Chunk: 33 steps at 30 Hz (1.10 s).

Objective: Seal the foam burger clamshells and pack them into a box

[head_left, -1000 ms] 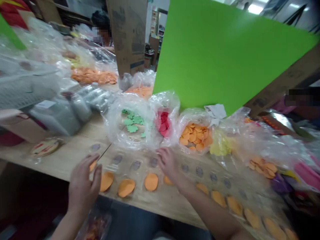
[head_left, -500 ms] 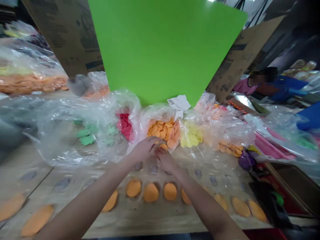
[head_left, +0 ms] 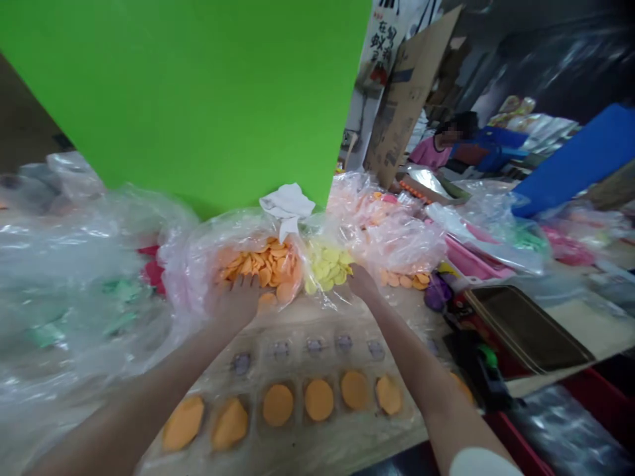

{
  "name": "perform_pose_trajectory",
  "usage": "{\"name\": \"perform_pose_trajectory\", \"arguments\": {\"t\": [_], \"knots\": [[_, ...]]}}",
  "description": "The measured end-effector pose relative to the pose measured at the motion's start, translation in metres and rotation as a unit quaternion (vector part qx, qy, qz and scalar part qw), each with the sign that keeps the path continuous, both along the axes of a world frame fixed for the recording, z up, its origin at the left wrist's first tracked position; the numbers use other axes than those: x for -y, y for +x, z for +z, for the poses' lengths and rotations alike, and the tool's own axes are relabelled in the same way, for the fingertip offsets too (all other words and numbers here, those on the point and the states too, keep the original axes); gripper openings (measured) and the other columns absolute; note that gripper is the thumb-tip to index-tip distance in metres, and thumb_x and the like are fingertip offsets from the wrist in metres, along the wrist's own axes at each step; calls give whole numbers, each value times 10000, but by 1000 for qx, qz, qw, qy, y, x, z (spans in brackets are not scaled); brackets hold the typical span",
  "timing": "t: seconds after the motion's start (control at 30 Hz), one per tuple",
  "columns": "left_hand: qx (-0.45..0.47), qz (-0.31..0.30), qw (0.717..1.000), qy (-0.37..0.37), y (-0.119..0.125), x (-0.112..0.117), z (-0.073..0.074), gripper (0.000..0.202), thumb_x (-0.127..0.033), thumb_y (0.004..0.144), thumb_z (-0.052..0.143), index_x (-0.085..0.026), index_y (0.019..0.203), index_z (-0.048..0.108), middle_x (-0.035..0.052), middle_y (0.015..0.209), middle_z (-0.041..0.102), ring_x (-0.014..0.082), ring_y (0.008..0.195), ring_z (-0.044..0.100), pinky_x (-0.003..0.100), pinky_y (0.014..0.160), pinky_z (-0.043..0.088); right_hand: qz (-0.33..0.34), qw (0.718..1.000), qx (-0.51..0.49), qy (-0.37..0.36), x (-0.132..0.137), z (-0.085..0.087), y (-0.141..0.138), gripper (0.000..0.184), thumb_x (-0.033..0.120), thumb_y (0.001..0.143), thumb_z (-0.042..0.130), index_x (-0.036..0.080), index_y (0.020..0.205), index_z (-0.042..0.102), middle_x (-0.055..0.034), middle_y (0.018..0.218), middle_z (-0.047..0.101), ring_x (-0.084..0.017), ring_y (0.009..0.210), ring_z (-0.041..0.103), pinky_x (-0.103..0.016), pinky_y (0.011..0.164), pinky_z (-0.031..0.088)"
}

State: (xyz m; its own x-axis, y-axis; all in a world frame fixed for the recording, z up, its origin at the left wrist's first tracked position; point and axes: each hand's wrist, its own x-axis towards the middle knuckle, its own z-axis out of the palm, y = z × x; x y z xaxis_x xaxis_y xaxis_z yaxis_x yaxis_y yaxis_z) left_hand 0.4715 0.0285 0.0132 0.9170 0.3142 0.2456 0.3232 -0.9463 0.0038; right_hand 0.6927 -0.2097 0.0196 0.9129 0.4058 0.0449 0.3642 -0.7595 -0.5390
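Observation:
My left hand [head_left: 237, 301] is open, its fingers stretched out onto a heap of orange foam-like pieces [head_left: 268, 261] in a clear plastic bag. My right hand [head_left: 363, 284] is at the right edge of a pile of yellow flower-shaped pieces [head_left: 327, 264]. Its fingertips touch or nearly touch them; blur and the turn of the hand hide whether it grips one. Nearer to me, a row of orange discs [head_left: 319, 399] lies in clear plastic trays. Behind them, small greyish pieces [head_left: 314, 345] sit in the trays' other compartments.
A large green panel [head_left: 198, 99] rises behind the bags. Plastic bags with green pieces [head_left: 122, 289] and red pieces [head_left: 153, 268] lie left. A white crumpled sheet [head_left: 288, 201] rests by the panel. Right are a dark tray [head_left: 528, 327], a black tape dispenser [head_left: 479, 370] and a seated person.
My hands were together in front of the orange heap; now they are apart, the left on the orange pieces, the right at the yellow ones. The view has swung right.

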Motion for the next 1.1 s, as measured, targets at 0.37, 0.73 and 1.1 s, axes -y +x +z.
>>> {"name": "perform_pose_trajectory", "arguments": {"t": [0.37, 0.73, 1.1], "knots": [[-11, -259, 965, 45, 103, 76, 26, 254, -66, 783, 451, -169, 926, 634, 67, 955, 670, 198, 1061, 540, 441, 1048, 223, -5, 994, 78, -70, -55, -46, -36, 734, 440, 771, 523, 179, 1389, 225, -179, 1464, 159, -385, 1337, 75, -536, 1021, 137], [-11, -214, 977, -2, 79, 39, 11, 355, 3, 749, 420, -181, 988, 608, 89, 1074, 629, 203, 1117, 500, 445, 1056, 187, 52, 986, 153, 28, -75, -57, -29, 615, 480, 827, 438, 82, 1290, 366, -255, 1386, 278, -335, 1324, 160, -537, 1013, 166], [0, -218, 976, -26, 72, 49, 13, 328, -8, 729, 456, -172, 963, 617, 99, 1094, 611, 226, 1144, 471, 457, 1068, 159, 94, 978, 140, 125, -58, -70, -47, 423, 281, 817, 467, 153, 1219, 447, -167, 1287, 390, -261, 1233, 334, -440, 1008, 286]]}}
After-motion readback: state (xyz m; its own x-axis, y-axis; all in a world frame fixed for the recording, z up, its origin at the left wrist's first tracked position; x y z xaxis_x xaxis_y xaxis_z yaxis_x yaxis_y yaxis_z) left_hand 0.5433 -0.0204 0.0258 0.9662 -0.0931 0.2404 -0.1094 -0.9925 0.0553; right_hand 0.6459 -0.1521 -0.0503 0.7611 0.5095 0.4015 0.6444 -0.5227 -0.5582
